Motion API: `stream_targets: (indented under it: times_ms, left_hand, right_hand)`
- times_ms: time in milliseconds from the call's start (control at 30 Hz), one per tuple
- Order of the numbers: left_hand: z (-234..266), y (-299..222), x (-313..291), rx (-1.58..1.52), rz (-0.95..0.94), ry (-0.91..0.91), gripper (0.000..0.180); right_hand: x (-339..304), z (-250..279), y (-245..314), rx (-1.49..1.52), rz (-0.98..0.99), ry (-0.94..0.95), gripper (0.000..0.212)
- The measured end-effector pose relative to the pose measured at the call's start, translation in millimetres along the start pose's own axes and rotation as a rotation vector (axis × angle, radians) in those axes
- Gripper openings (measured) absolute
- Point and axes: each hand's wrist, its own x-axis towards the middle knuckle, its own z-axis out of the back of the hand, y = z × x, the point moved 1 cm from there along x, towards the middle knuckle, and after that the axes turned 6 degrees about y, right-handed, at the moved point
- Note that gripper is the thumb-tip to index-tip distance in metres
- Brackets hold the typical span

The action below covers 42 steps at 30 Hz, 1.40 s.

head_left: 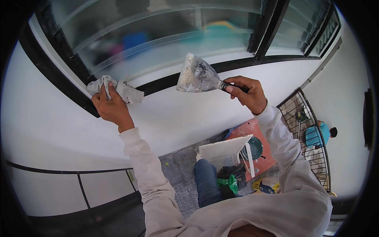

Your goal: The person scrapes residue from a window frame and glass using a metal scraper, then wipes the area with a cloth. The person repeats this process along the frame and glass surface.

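Observation:
My left hand (111, 106) is closed on a crumpled pale cloth (102, 86), pressed against the lower left corner of the black window frame (160, 83). A loose, mesh-textured end of the cloth (133, 94) hangs past my fingers. In my right hand (249, 94) is the black handle of a putty knife (198, 76). Its wide blade points up and left, smeared with whitish and dark residue, and overlaps the bottom bar of the frame from this viewpoint. Above the frame are the louvred glass panes (166, 43).
A white wall (169, 114) runs below the window. On the floor are a white perforated panel (223, 152), a dark green bucket (252, 148), a red board (265, 158), a green plastic bag (229, 183) and a yellow bag (267, 185). At right, another person (321, 134) is beyond a metal railing (316, 118).

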Motion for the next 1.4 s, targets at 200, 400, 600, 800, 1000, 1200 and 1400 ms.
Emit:
stream_targets:
  times_ms: [200,400,600,800,1000,1200,1400]
  left_hand:
    - [-12.2,7.3,-3.0,-0.07,-0.047,-0.071,0.031]
    - [-9.5,3.6,-0.5,-0.021,-0.087,-0.105,0.028]
    - [-11.4,8.5,-5.4,-0.004,-0.089,-0.099,0.026]
    - [-10.2,5.5,-5.1,-0.05,-0.079,-0.107,0.025]
    - [-12.4,7.0,-6.2,-0.052,-0.087,-0.083,0.024]
    - [-12.9,9.3,-7.8,-0.072,-0.099,-0.075,0.023]
    - [-11.3,8.4,-7.3,-0.046,-0.103,-0.073,0.022]
  right_hand:
    - [42.8,27.3,15.4,-0.167,0.285,-0.004,0.032]
    - [95.5,25.5,48.5,-0.321,0.375,-0.023,0.029]
    - [118.1,-30.0,66.2,-0.462,0.685,-0.028,0.029]
    - [116.4,-34.4,69.9,-0.429,0.447,-0.104,0.03]
    - [104.2,-40.0,70.5,-0.386,0.289,-0.17,0.03]
    - [99.9,-53.7,68.9,-0.381,0.595,-0.109,0.026]
    - [107.2,-65.5,84.2,-0.417,0.516,-0.178,0.03]
